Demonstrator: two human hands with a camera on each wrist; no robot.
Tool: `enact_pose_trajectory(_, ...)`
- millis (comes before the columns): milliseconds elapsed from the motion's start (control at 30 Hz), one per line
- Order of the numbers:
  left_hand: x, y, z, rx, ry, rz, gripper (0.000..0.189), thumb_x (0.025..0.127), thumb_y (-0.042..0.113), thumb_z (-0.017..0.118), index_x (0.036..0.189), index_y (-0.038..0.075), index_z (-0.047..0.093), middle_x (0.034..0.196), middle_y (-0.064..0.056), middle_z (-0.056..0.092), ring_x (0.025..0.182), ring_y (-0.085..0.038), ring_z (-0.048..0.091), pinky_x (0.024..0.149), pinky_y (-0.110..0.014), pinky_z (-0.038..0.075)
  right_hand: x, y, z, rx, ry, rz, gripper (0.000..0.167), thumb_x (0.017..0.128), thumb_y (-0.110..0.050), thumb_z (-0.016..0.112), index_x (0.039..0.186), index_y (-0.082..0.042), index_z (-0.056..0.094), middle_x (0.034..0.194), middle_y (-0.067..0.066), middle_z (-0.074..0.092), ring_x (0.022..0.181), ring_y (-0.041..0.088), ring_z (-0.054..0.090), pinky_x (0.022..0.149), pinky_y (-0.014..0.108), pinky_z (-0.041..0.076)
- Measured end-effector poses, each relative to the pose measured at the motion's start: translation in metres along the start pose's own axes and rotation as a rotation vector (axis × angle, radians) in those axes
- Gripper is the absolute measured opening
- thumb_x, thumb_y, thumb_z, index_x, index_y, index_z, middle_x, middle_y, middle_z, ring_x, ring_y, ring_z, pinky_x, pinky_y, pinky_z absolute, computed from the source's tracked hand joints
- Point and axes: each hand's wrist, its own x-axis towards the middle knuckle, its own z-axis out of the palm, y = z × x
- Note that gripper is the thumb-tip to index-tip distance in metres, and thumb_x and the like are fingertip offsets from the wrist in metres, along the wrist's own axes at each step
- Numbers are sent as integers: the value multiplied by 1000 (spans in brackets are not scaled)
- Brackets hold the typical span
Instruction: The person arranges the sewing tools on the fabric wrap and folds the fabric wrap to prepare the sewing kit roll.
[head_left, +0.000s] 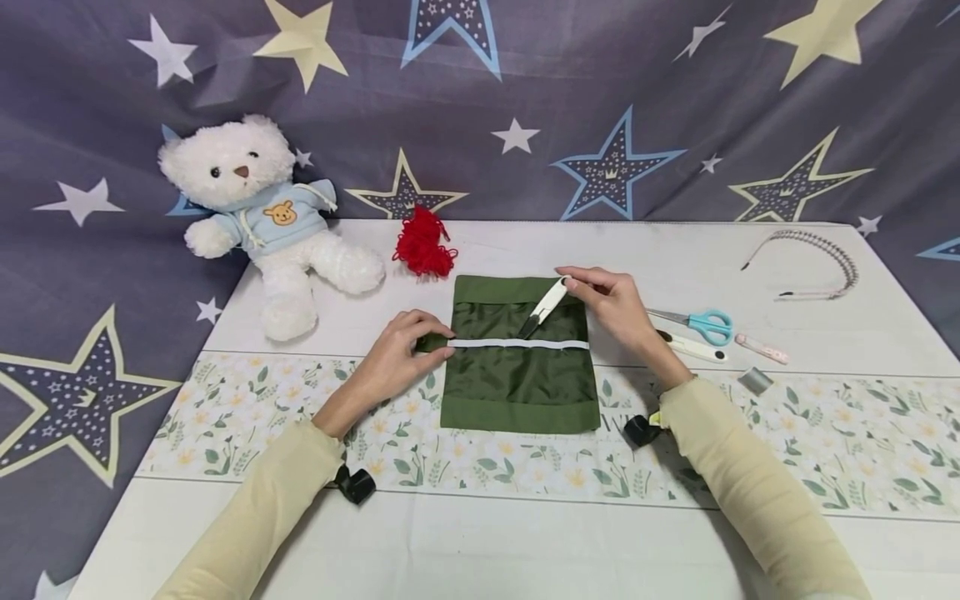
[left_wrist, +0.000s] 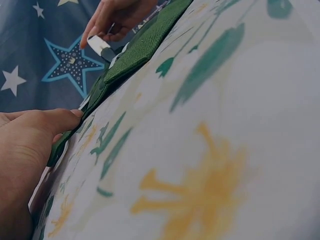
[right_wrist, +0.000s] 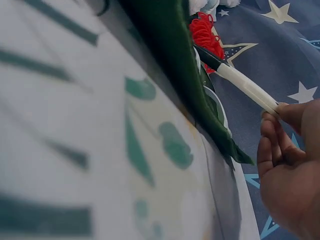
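Note:
A square of dark green fabric (head_left: 517,383) lies on the table, with a white strip (head_left: 487,342) running across its middle. My left hand (head_left: 408,346) pinches the fabric's left edge by the strip's end; in the left wrist view the thumb (left_wrist: 67,119) presses on green cloth. Between the fingertips of my right hand (head_left: 611,304) is the end of a slim white tool (head_left: 551,304) with a black tip, whose exact kind I cannot tell. That tip points down at the strip near its middle. The right wrist view shows the tool (right_wrist: 247,89) slanting to the fabric.
Light blue scissors (head_left: 710,326), a second white tool (head_left: 696,346), a pink stick-like item (head_left: 761,349) and a grey spool (head_left: 755,381) lie to the right. Farther back are a headband (head_left: 843,250), red yarn (head_left: 425,243) and a white teddy bear (head_left: 262,225).

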Motion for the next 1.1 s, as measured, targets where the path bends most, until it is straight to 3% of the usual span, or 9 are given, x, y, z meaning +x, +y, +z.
enact_pose_trajectory(100,0,0,0,3,0,1,23,98,25,75,118,13,76,121,-4,62,112,-25,53,88,-46,45,3,-1,2,-24,-30,30,29,106,-9,61,131,1,70,128,23,67,69,10,47,71,23,42)
enact_pose_trajectory(167,0,0,0,4,1,1,23,98,25,75,117,13,76,121,-5,62,112,-25,53,88,-46,45,6,-2,2,-36,-42,50,29,106,-11,62,131,0,71,129,21,67,59,12,36,65,26,38)
enact_pose_trajectory(233,1,0,0,7,1,2,23,98,25,75,117,13,76,121,-4,62,112,-25,53,88,-46,45,9,-2,4,-50,-51,64,28,106,-12,63,130,-1,71,129,20,67,59,13,36,65,27,37)
enact_pose_trajectory(333,1,0,0,8,0,0,23,98,25,75,117,13,76,122,-4,62,112,-25,53,88,-46,45,13,-3,6,-66,-59,85,27,105,-12,64,129,-2,72,127,19,69,79,10,55,74,23,43)
enact_pose_trajectory(400,1,0,0,10,0,-1,23,98,26,75,117,13,76,122,-4,62,112,-25,53,88,-45,45,15,-4,9,-83,-70,100,27,104,-11,64,129,-1,72,119,20,71,91,11,56,79,23,43)
enact_pose_trajectory(600,1,0,1,16,1,-3,23,98,26,75,117,13,76,122,-4,62,112,-25,53,86,-45,45,19,-6,15,-139,-113,107,29,105,-9,63,131,2,69,86,18,58,71,18,42,66,28,36)
enact_pose_trajectory(833,1,0,1,21,3,4,22,98,25,76,117,13,76,121,-5,63,112,-26,53,85,-44,45,21,-6,21,-130,-123,88,28,105,-7,62,128,7,69,109,21,71,74,18,51,66,25,40)
enact_pose_trajectory(1100,1,0,1,15,7,3,23,98,24,76,117,13,76,121,-4,63,111,-25,53,85,-44,45,21,-6,29,-101,-156,80,23,103,-7,65,121,5,73,104,17,73,79,26,58,67,26,44)
